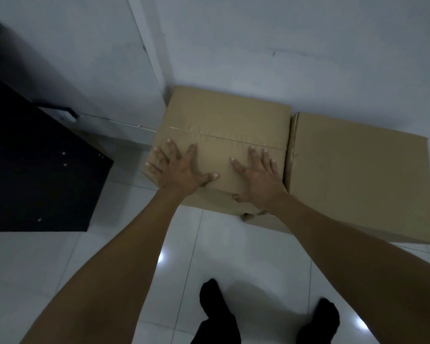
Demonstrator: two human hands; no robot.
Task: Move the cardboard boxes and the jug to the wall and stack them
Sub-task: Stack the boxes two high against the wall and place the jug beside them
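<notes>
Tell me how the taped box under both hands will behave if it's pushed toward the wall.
The taped box looks stiff: its top stays flat under the left hand and right hand. It would probably slide rather than tip on the glossy floor tiles. Weight can't be judged. The neighbouring box sits close alongside and may rub.

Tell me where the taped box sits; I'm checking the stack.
In the head view the taped box sits centre, against the wall, atop another box, left of the bigger box, under both hands.
</notes>
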